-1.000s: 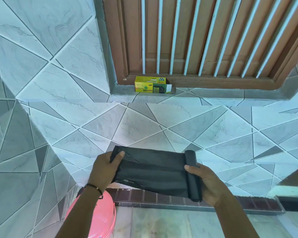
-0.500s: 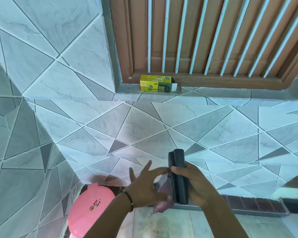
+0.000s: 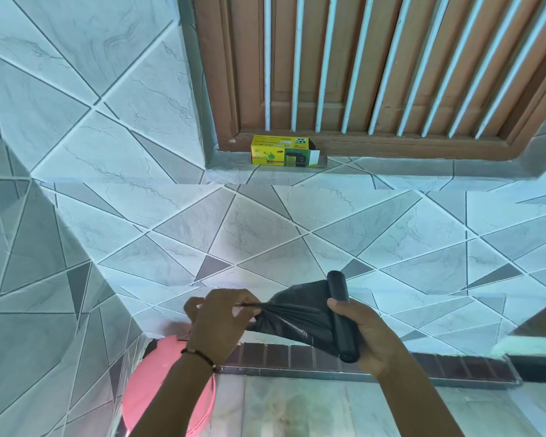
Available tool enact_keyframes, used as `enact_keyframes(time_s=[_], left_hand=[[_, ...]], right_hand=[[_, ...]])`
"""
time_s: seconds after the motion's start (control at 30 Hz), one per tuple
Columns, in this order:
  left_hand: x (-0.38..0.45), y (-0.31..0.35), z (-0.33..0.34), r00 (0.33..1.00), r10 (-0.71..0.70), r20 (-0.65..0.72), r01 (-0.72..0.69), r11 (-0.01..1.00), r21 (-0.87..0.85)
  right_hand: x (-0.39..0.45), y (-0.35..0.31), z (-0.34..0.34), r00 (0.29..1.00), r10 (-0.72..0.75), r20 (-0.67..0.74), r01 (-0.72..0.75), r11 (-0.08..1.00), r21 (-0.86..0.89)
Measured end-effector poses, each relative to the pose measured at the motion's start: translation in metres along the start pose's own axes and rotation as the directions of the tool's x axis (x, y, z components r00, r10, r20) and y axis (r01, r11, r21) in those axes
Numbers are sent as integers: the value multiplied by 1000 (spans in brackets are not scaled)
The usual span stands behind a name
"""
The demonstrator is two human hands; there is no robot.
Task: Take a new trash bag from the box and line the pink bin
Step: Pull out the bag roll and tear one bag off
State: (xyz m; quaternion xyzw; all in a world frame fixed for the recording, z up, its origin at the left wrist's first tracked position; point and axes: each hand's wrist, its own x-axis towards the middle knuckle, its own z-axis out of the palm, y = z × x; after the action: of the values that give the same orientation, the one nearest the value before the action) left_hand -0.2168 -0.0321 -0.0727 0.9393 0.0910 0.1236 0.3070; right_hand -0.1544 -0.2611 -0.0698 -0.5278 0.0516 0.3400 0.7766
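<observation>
The round pink plastic bin sits low on the floor, partly behind the left forearm. The right hand wraps the tight black roll of trash bags; the left hand pinches the loose black bag sheet stretched between them. The yellow cardboard bag box lies on the sill.

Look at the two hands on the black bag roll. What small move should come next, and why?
Probably pull the left hand further from the right hand to separate one bag. The left pinches the unrolled sheet, the right grips the roll, and the pink bin waits below.
</observation>
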Motion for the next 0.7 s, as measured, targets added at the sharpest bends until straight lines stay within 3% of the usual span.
enact_keyframes(time_s=[0.23,0.33,0.43,0.57,0.7], left_hand=[[-7,-24,-13,996,-44,-79,46,999,15],[-10,-24,-19,970,-142,-196,157,986,64],[-17,-17,-23,949,-224,-222,238,970,39],[-25,-3,-9,986,-165,-28,164,986,-30],[-27,20,19,972,-50,231,110,961,-252]], right_hand=[[1,4,4,1000,-18,2,18,997,-77],[-1,1,5,999,-42,-34,40,998,-50],[-3,0,4,998,-44,-47,44,999,-15],[-2,4,9,998,-38,-46,38,999,-16],[-4,8,24,999,-26,18,27,998,-61]])
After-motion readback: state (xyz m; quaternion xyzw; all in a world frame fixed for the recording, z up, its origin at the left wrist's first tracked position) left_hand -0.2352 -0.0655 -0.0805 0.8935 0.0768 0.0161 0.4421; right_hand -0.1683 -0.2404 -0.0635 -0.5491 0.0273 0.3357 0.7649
